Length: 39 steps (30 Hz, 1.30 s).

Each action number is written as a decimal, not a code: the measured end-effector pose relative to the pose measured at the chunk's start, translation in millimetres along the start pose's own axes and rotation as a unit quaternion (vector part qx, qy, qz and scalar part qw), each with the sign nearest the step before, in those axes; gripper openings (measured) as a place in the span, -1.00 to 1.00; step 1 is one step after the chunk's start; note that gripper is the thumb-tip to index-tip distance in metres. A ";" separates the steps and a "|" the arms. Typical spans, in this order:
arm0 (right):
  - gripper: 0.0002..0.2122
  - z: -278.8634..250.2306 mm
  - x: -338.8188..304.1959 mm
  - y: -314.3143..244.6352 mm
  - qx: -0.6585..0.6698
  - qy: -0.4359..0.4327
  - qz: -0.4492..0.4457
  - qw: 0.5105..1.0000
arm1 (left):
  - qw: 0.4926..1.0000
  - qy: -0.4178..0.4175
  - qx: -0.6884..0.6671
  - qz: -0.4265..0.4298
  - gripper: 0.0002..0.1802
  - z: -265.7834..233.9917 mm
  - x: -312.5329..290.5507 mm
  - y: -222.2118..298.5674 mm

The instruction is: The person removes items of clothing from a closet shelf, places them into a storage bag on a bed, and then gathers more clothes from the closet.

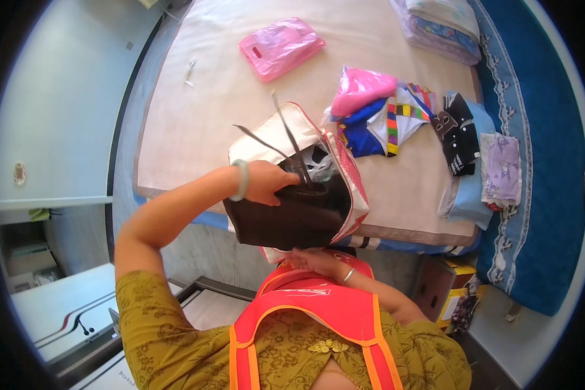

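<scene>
A dark brown handbag [286, 218] with two long straps [285, 123] sits in the opened mouth of a white and red dotted fabric bag [354, 185] at the bed's near edge. My left hand [266, 183], a pale green bangle on its wrist, is closed on the handbag's upper rim beside the straps. Crumpled clear plastic [320, 166] shows inside the handbag. Below the handbag's near edge lies my right hand [315, 262], fingers stretched out and pointing left. Its fingertips are partly hard to make out against the bag's underside.
The bed [195, 130] holds a pink plastic bag [283, 49], a pink packet [364, 91], colourful folded clothing [383, 123], a black garment [458, 133] and purple folded cloth [500, 168]. Folded bedding [439, 29] lies far right, by the blue headboard [546, 162]. A box [435, 286] stands below the bed.
</scene>
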State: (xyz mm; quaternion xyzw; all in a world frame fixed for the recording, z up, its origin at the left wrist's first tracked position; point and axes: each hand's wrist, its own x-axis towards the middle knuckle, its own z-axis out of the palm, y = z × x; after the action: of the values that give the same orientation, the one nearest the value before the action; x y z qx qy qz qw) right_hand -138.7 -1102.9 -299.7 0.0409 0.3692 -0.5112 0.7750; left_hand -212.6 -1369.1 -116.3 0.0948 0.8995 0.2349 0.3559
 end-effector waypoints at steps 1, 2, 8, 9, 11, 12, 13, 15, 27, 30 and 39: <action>-0.69 -4.8 10.3 10.1 -0.108 -0.029 -0.015 0.994 | 0.997 -0.055 0.035 0.032 -0.46 11.5 28.7 -11.7; -0.69 -10.3 21.3 17.0 -0.215 -0.056 -0.031 0.974 | 0.989 -0.111 0.071 0.062 -0.45 23.8 55.2 -24.9; -0.83 -45.1 -39.1 -47.7 -0.296 0.282 -0.283 0.868 | 0.982 -0.142 0.107 0.059 -0.44 70.3 145.7 -80.9; -0.81 -58.8 -45.3 -59.7 -0.332 0.345 -0.337 0.811 | 0.981 -0.153 0.104 0.063 -0.44 66.5 144.7 -76.5; -0.70 -63.3 -48.7 -97.0 -0.437 0.413 -0.414 0.683 | 0.979 -0.146 0.133 0.059 -0.45 53.5 126.5 -48.4; -0.63 -54.1 -48.3 -118.6 -0.506 0.412 -0.436 0.619 | 0.978 -0.130 0.158 0.046 -0.46 52.2 113.4 -39.6; -0.63 -54.4 -38.8 -132.9 -0.503 0.411 -0.441 0.619 | 0.976 -0.100 0.178 0.081 -0.47 66.2 106.3 -49.2; -0.54 -63.8 -13.7 -151.4 -0.691 0.320 -0.432 0.483 | 0.968 -0.015 0.189 0.162 -0.57 72.8 84.9 -45.5; -0.63 -17.9 84.4 -103.6 -0.365 0.001 -0.266 0.892 | 0.957 0.074 0.179 0.214 -0.63 57.6 -5.4 -32.4; -0.54 -86.1 70.0 -108.6 -0.548 0.204 -0.290 0.758 | 0.956 0.048 0.182 0.226 -0.63 56.0 56.6 -51.1; -0.70 -130.0 38.3 -150.6 -0.660 0.521 -0.268 0.470 | 0.933 0.063 0.302 0.183 -0.73 61.5 192.0 -69.7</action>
State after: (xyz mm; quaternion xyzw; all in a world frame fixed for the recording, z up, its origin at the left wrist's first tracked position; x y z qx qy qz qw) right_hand -323.6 -1146.2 -370.1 -0.3249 0.9259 -0.1827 0.0613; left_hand -310.6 -1343.1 -304.0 0.3459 0.9157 0.0187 0.2038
